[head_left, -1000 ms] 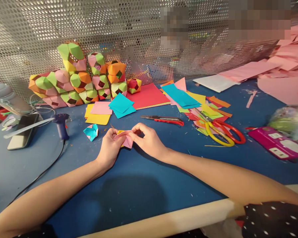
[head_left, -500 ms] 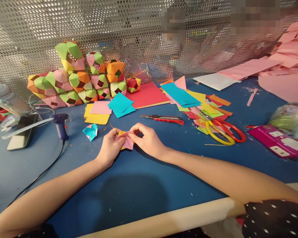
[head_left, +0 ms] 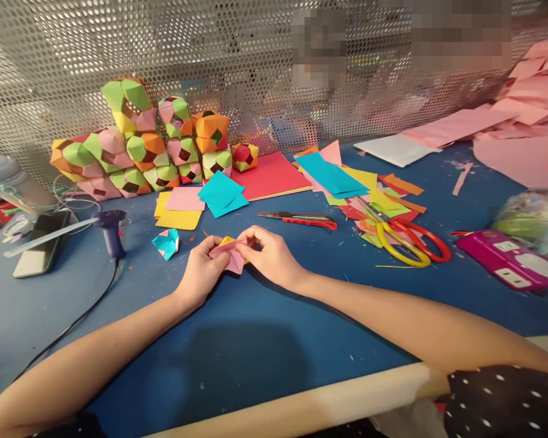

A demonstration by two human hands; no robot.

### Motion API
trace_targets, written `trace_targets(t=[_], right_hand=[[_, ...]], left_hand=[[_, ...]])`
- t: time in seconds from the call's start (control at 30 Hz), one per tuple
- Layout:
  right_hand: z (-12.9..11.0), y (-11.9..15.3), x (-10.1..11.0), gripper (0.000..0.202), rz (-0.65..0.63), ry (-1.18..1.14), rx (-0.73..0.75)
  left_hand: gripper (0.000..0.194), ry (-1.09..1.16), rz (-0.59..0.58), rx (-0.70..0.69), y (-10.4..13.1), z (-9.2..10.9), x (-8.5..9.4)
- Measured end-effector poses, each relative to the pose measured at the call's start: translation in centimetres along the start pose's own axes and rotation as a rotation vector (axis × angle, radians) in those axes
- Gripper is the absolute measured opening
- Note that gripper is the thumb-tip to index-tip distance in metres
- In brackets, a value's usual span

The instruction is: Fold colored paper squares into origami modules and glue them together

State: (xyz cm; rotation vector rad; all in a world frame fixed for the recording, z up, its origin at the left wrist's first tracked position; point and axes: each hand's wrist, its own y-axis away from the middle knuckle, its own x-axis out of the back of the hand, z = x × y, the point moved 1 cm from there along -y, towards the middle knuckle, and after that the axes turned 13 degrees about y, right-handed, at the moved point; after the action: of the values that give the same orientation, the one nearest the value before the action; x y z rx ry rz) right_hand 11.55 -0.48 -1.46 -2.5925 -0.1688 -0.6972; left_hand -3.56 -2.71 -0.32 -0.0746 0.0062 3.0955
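Between my two hands is a small piece of folded pink and yellow paper (head_left: 235,260), held just above the blue table. My left hand (head_left: 201,267) pinches its left side, thumb on top. Fingers of my right hand (head_left: 269,255) are closed on its upper right edge. Part of the paper is hidden behind my fingers. To the left of my hands lies a folded blue and pink paper piece (head_left: 166,244). Beyond them are loose blue paper squares (head_left: 223,194) and pink and yellow squares (head_left: 179,217).
Folded paper balls (head_left: 146,149) are stacked against the perforated metal screen (head_left: 256,48). A box cutter (head_left: 301,218) lies beyond my right hand. Scissors (head_left: 404,243) rest on paper scraps. A glue gun (head_left: 112,234) with a cord stands left. A pink-purple case (head_left: 511,261) lies right.
The folded paper has turned slightly in my fingers, so its yellow part now shows at the top and right instead of the left. Both hands stay nearly in place.
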Motion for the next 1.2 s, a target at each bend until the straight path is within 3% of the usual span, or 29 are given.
trace_targets(t=[0.23, 0.4, 0.57, 0.83, 1.2], right_hand=[[-0.08, -0.05, 0.15, 0.005, 0.051, 0.005, 0.019], [-0.49, 0.24, 0.01, 0.003, 0.019, 0.029, 0.079], [-0.42, 0.30, -0.28, 0.007, -0.065, 0.057, 0.042], [-0.53, 0.39, -0.24, 0.006, 0.042, 0.158, 0.123], [-0.36, 0.47, -0.52, 0.010, -0.097, 0.095, 0.067]], left_hand=[[0.017, 0.160, -0.030, 0.036, 0.02, -0.21, -0.19], [0.008, 0.103, 0.055, 0.014, -0.25, -0.55, 0.04], [0.005, 0.048, 0.074, -0.012, -0.20, -0.24, -0.09], [0.006, -0.024, 0.078, -0.020, 0.03, -0.18, -0.28], [0.002, -0.222, 0.083, -0.103, -0.03, -0.38, -0.01]])
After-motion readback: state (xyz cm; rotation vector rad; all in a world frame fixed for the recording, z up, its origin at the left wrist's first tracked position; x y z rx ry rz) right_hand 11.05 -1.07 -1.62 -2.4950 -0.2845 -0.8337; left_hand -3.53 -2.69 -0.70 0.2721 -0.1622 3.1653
